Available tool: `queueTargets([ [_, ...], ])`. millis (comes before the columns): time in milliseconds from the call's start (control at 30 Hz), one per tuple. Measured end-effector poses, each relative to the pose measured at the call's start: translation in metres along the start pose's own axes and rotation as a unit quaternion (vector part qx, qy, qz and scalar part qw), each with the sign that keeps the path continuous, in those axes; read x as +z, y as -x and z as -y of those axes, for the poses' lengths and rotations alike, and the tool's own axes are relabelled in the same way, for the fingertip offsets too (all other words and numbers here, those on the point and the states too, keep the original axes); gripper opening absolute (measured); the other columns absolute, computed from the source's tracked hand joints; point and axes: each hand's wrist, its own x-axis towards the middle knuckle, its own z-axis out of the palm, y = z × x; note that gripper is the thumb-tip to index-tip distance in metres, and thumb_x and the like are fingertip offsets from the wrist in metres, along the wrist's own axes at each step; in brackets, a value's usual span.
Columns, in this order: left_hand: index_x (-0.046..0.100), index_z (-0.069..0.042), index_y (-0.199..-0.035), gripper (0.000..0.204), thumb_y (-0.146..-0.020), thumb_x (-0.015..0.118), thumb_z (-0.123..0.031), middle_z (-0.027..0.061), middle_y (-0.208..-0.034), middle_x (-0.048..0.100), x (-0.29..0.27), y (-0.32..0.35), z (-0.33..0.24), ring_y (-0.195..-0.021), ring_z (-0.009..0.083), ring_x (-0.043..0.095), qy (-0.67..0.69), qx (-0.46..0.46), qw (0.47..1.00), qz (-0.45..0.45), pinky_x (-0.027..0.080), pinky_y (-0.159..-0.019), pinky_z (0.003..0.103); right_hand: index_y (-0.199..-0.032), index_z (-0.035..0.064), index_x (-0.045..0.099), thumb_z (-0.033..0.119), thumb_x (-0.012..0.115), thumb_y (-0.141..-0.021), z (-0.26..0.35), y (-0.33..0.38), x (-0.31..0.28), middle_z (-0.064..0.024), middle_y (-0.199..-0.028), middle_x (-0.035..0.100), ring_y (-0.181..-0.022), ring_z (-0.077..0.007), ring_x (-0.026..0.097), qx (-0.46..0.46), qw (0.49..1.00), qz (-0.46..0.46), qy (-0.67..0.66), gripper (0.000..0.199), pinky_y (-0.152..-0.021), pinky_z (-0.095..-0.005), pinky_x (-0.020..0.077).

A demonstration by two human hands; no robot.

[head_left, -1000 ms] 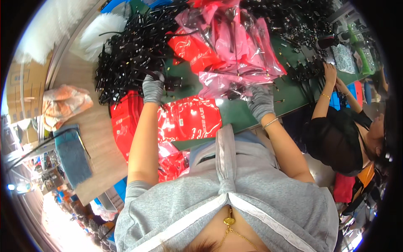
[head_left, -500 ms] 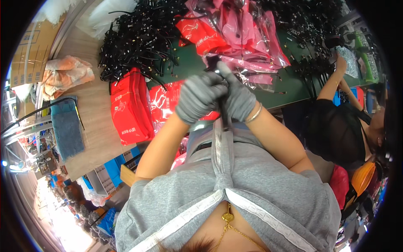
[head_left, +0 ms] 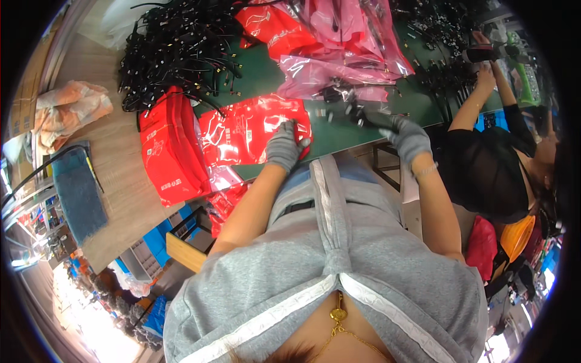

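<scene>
My left hand (head_left: 284,146), in a grey glove, rests on a flat red plastic bag (head_left: 239,136) near the table's front edge. Its fingers lie on the bag's right part, with the thumb apart from them. Off to the right, my gloved right hand (head_left: 408,142) is closed on one end of a bundled black cable (head_left: 368,116). The cable stretches left over the green table, its far end blurred by motion. Just beyond it lie pink plastic bags (head_left: 330,75) with dark cables showing inside.
A stack of red bags (head_left: 172,148) stands left of the flat one. Heaps of black cables (head_left: 178,57) lie at the back left and back right. A crumpled cloth (head_left: 72,112) and a blue towel (head_left: 78,190) sit far left. Another person (head_left: 484,172) works close on my right.
My hands were together around the black cable in the middle. Now they are apart: the left has come down onto the flat red bag, and the right has moved right with the cable.
</scene>
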Motion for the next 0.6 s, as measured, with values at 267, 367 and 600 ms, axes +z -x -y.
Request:
queueTargets([
  [267,0.063,-0.005,-0.113,0.040,-0.093,0.057,-0.040,0.0151,-0.105,0.067,0.014,-0.005,0.022,-0.095,0.0330,0.065,-0.013,0.044,0.999,-0.011,0.051,-0.080,0.042,-0.122,0.0102,0.061,0.031,0.067,-0.087,0.021,0.061,0.019,-0.0138,-0.116,0.065,-0.108,-0.0300,0.061,-0.067,0.994,0.078,-0.023,0.042,-0.093,-0.0357,0.0472],
  [367,0.064,-0.002,-0.111,0.031,-0.094,0.061,-0.028,0.0134,-0.095,0.070,0.015,-0.003,0.037,-0.084,0.0245,0.068,0.152,0.016,0.988,-0.025,0.052,-0.075,0.035,-0.125,0.0080,0.058,0.027,0.066,-0.088,0.004,0.038,0.080,-0.0140,-0.119,0.064,-0.111,-0.0289,0.060,-0.107,0.987,0.056,-0.109,0.042,-0.095,-0.0340,0.0467],
  [600,0.061,0.002,-0.116,0.031,-0.095,0.061,-0.021,0.0155,-0.103,0.070,-0.018,0.013,0.026,-0.094,0.0204,0.067,0.332,-0.085,0.939,0.025,0.052,-0.082,0.031,-0.117,0.0011,0.060,0.018,0.064,-0.091,0.027,0.019,0.083,-0.0129,-0.114,0.066,-0.105,-0.0240,0.062,-0.120,0.939,0.138,-0.293,0.032,-0.093,-0.0313,0.0465],
])
